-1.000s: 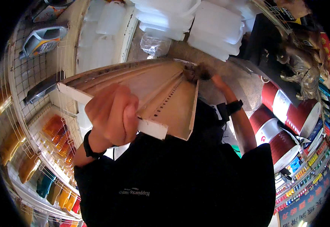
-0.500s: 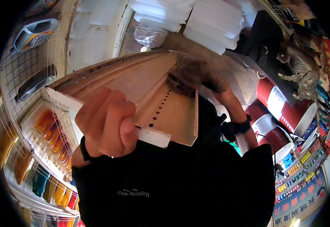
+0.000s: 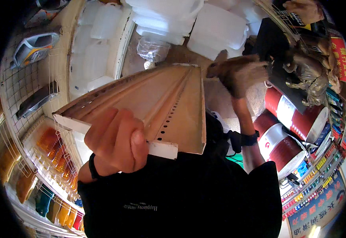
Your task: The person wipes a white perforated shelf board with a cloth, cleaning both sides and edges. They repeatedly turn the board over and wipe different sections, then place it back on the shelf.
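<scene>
My left hand [image 3: 115,141] is closed around the near end of a long metal shelf panel [image 3: 145,97], cream-white with raised lips, a lengthwise ridge and a row of dark holes. The panel is tilted in front of my chest, its far end pointing away from me. To the right of that far end, apart from it, my right hand [image 3: 235,85] is raised and smeared by motion. It is closed on a brown, dirty-looking cloth [image 3: 250,69], which hides most of the fingers.
White plastic jugs [image 3: 216,31] and a clear plastic bag [image 3: 153,48] lie beyond the panel. Dark red drums [image 3: 280,139] stand at right, below a bronze-coloured figurine [image 3: 309,75]. Wire racks [image 3: 58,158] with bottles line the left side.
My right hand has swung with the cloth off the panel's far inner surface, out to the right. The panel has tilted slightly, its far end now lower in view; my left hand keeps its grip.
</scene>
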The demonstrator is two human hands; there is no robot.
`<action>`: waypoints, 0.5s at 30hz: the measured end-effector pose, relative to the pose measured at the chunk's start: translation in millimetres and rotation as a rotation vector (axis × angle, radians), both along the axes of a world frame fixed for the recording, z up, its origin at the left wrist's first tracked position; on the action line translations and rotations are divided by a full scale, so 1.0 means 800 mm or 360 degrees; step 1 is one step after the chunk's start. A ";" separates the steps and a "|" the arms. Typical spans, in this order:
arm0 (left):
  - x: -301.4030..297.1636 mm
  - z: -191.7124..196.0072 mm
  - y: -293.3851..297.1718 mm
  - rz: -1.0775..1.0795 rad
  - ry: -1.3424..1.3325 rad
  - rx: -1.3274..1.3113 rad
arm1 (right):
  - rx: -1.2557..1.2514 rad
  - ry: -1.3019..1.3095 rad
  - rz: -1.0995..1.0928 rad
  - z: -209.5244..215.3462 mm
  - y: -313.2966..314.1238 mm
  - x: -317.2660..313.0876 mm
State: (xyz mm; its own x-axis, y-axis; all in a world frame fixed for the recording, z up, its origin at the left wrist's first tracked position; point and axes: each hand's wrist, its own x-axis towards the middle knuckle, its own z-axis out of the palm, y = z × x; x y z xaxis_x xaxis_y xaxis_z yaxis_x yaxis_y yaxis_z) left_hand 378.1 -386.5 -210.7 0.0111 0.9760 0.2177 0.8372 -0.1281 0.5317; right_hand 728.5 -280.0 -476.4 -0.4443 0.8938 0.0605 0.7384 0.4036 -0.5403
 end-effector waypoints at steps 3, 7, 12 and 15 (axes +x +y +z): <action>0.002 0.002 0.001 0.0030 0.0035 -0.0018 | -0.1032 0.0174 0.0219 -0.008 -0.007 -0.051; 0.000 0.005 0.000 0.0060 0.0071 -0.0075 | -0.1589 0.0400 0.0452 -0.052 -0.010 -0.067; 0.008 0.008 0.002 0.0095 0.0076 -0.0125 | -0.1304 0.0572 0.0777 -0.105 -0.001 -0.081; 0.007 0.004 0.006 0.0052 0.0116 -0.0049 | -0.1207 0.0577 0.0832 -0.099 0.004 -0.083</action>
